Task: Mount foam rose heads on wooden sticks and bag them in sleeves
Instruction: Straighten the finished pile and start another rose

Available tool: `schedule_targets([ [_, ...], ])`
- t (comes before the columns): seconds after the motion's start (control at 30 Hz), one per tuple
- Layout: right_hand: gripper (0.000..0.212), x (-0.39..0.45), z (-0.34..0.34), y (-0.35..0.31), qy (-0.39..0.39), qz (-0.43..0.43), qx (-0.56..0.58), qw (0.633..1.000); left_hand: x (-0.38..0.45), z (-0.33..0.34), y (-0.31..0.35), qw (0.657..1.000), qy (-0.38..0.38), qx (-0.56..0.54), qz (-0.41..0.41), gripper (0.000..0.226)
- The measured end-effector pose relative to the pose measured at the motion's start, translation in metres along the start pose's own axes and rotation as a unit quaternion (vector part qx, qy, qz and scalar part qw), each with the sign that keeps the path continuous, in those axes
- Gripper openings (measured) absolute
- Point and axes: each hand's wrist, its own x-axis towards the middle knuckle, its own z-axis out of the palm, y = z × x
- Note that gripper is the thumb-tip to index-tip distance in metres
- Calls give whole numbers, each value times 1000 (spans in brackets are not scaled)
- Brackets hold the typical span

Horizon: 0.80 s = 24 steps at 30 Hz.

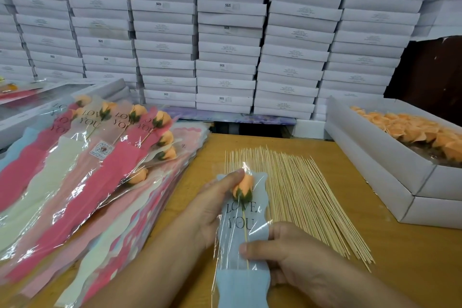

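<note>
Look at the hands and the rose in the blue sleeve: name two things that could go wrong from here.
1. The left hand presses its fingertips on the foam rose head through the film; squeezing could dent it.
2. The right hand pinches the blue sleeve over the thin stick; the stick might poke through the film or snap.

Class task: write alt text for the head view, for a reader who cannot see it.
Two hands hold a blue "LOVE YOU" sleeve with an orange foam rose on a stick inside: left hand by the bloom, right hand lower down. Loose wooden sticks lie right, bagged roses left.
</note>
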Motion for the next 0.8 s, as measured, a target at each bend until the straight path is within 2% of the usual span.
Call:
schedule_targets([
  [0.1, 11, 1, 3, 0, 7, -11, 14, 1000, -1, -1, 1, 1000, -11, 19, 1, 51],
  [0.17, 12, 1, 1, -3, 17, -24, 19, 999, -1, -3, 1, 998, -50, 37, -15, 67],
  [0.2, 13, 2, -1, -5, 24, -33, 23, 999, -2, -3, 2, 996, -69, 47, -22, 68],
  [0.37, 8, 7, -18, -19, 74, -86, 64, 992, -5, -4, -3, 985, -107, 130, -39, 50],
  [0.53, 18, 16, -41, -27, 138, -105, 75, 982, -9, -1, -8, 975, -114, 176, -77, 32],
  [0.8, 23, 25, -64, -28, 158, -100, 118, 975, -8, 1, -14, 959, -124, 229, -107, 34],
])
